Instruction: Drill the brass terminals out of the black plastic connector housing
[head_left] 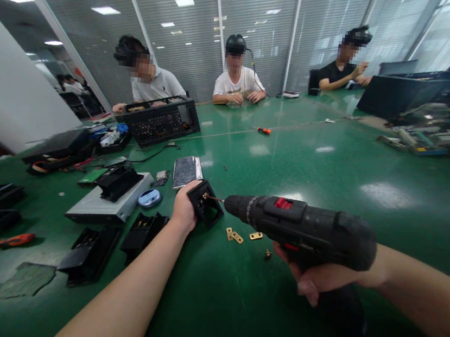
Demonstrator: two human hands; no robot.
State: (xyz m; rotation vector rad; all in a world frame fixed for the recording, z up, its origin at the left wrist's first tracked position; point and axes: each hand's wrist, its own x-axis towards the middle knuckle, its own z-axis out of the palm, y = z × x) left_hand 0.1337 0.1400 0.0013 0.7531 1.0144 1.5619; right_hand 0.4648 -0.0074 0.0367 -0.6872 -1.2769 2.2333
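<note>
My right hand (313,283) is wrapped round the grip of a black cordless drill (300,227) with a red switch on top. The drill points left, and its thin bit (216,198) reaches a brass-coloured fitting (205,195) inside a black plastic housing (210,214). Whether the bit touches the fitting I cannot tell. My left hand (185,207) grips that housing from its left side, tilted above the table. Several small brass plates with holes (237,237) lie just below the drill's nose. Beside them is a small dark screw-like part (267,254).
More black plastic housings (89,255) lie at left, one on a grey metal box (101,205). Nearby are a blue round tin (149,198) and an orange screwdriver (13,241). Three people sit across the green table (331,170). Circuit boards (422,132) are piled at right.
</note>
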